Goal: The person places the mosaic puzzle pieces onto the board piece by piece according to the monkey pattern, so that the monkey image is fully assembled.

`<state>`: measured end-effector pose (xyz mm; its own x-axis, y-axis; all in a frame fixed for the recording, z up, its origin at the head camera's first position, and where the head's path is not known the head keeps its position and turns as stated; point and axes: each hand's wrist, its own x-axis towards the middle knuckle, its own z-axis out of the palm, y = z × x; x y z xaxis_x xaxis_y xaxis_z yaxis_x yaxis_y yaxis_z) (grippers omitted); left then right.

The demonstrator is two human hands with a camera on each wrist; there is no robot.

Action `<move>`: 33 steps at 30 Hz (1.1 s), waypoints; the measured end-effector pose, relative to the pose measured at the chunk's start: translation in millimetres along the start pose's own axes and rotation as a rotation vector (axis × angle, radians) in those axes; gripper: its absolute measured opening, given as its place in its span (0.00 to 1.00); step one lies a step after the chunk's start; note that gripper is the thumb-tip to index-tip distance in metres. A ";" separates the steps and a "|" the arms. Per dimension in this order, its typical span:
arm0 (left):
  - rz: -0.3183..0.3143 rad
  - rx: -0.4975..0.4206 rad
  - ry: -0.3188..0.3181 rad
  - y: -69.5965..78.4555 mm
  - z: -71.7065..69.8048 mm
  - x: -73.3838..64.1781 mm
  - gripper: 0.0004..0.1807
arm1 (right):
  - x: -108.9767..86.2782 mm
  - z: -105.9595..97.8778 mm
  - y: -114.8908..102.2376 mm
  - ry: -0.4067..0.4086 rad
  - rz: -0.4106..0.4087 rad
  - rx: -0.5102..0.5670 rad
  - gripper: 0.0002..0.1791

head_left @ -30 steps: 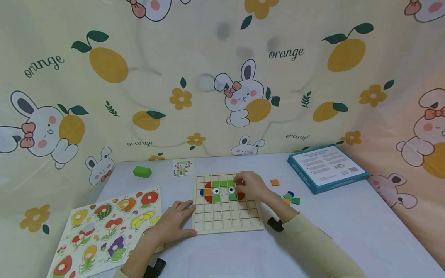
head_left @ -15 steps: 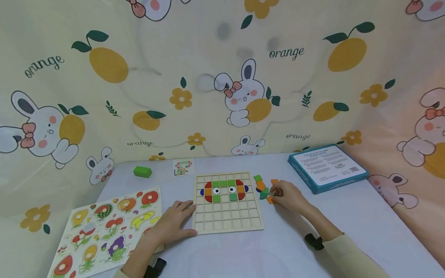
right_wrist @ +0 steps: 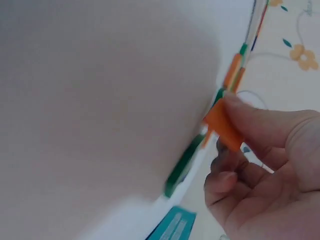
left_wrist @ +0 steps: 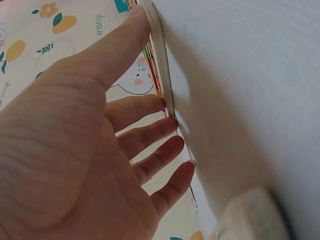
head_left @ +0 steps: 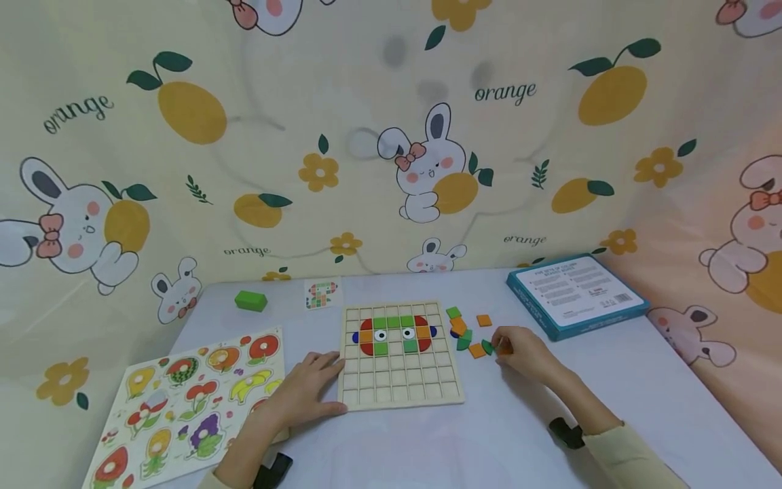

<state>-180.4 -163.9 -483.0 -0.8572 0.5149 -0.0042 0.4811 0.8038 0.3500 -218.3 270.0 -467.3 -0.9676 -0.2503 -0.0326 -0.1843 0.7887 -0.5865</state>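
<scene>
Right hand: the person's right hand [head_left: 528, 353] is at the right of the grid board, toward the bench's right edge; its grip pinches one tile between thumb and fingers.
Tile in grip: a flat orange tile [right_wrist: 223, 125], its corner turned outward.
Left hand: the left hand [head_left: 308, 387] has the fingers stretched and a little spread; its grip is not closed on anything, the thumb and fingertips only touch the board's left side.
Grid board: the pale wooden grid board [head_left: 400, 380] lies flat, around the middle of the white-covered bench [head_left: 403, 448].
Pattern on board: red, orange and green pieces with two eye tiles [head_left: 408, 333] fill part of the upper rows; one blue piece [head_left: 433, 331] is at the right end, another at the left.
Loose tiles: green, orange and blue ones lie just beyond the board's right side; one dark green tile [head_left: 487, 346] is just beside the right fingertips.
Far edge of bench: a small white pattern card [head_left: 322, 294]; a bright green block [head_left: 250, 301] near the left corner; a flat teal box [head_left: 577, 295] at the right corner.
Left edge: a white fruit puzzle board [head_left: 183, 407].
</scene>
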 end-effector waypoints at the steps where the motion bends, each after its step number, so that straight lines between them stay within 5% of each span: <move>1: 0.001 -0.002 0.000 -0.1 0.1 0.2 0.46 | 2.6 1.1 -2.7 -0.002 -0.004 0.005 0.09; 9: -0.008 0.008 0.004 -2.8 1.8 -0.3 0.47 | 37.9 31.5 -52.6 -0.130 -0.199 0.185 0.02; 15: -0.002 0.007 -0.002 -2.2 1.8 -0.1 0.47 | 58.2 67.3 -95.9 -0.205 -0.362 0.204 0.10; 22: 0.003 0.000 -0.014 0.6 0.3 1.1 0.46 | 70.1 93.1 -125.8 -0.234 -0.345 0.175 0.10; 27: 0.000 -0.001 -0.014 0.6 1.1 1.4 0.46 | 70.5 99.7 -135.1 -0.192 -0.352 0.097 0.05; 33: -0.004 0.012 -0.009 -1.3 1.8 1.3 0.46 | 64.4 105.4 -137.9 -0.089 -0.453 -0.169 0.06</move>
<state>-181.9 -163.8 -485.2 -0.8573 0.5146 -0.0142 0.4801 0.8093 0.3384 -237.0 86.0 -473.9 -0.7664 -0.6306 0.1226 -0.6161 0.6675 -0.4183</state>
